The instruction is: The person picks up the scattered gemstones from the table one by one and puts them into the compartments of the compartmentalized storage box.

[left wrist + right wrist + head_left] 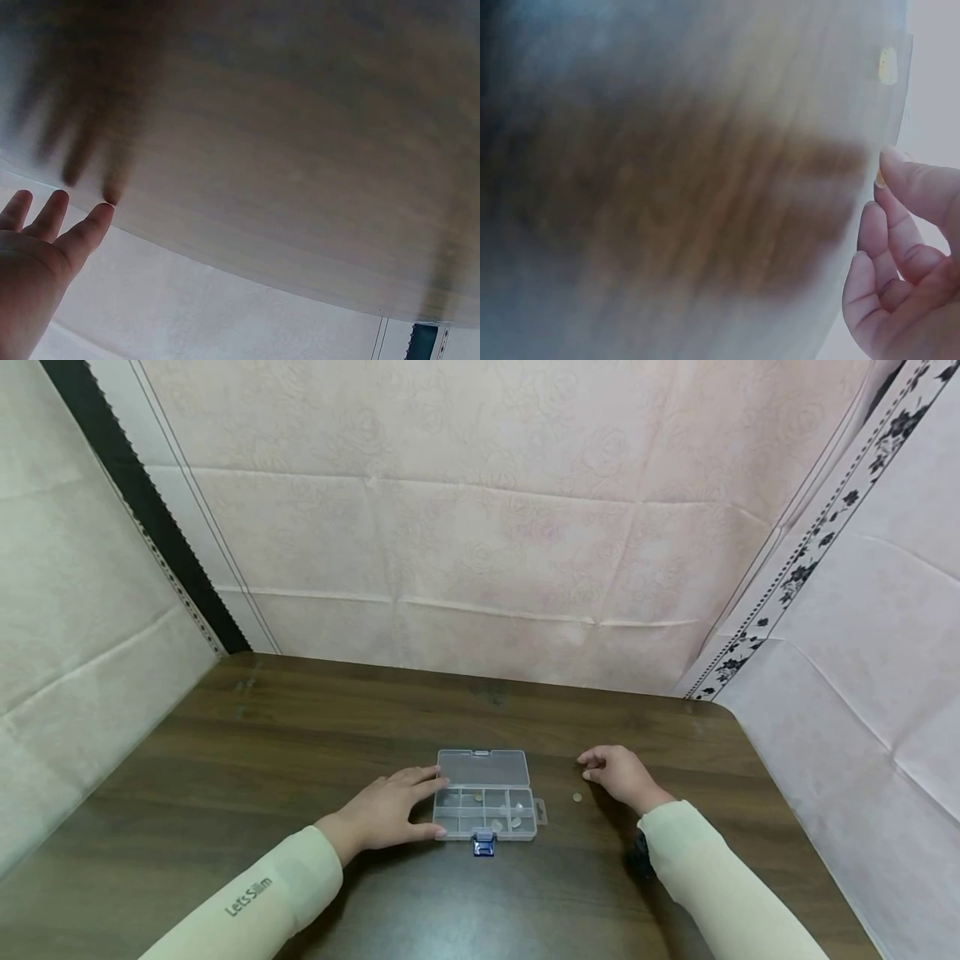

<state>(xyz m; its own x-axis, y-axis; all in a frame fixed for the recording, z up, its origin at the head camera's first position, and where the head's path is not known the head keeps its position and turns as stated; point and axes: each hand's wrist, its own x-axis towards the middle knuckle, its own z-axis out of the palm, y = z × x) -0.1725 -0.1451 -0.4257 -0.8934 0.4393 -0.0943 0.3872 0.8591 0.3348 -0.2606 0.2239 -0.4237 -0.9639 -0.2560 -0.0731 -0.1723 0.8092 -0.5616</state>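
A clear plastic compartment box (471, 812) lies on the table with its lid (483, 768) folded back. A blue piece (483, 845) is at its front edge. Small pale pieces (516, 822) sit in some right-hand compartments, and a yellowish one (477, 797) in a back one. My left hand (390, 806) rests at the box's left side, fingers spread, thumb and fingertips touching its edge. To the right of the box, my right hand (618, 774) pinches a small yellowish piece (880, 178), mostly hidden, between thumb and forefinger. A small yellowish disc (577, 797) lies on the table near that hand.
The brown wood-grain table (315, 727) stretches around the box. Pale patterned cloth (480, 543) hangs behind it and along both sides. A clear hanging tab (541, 812) juts from the box's right side.
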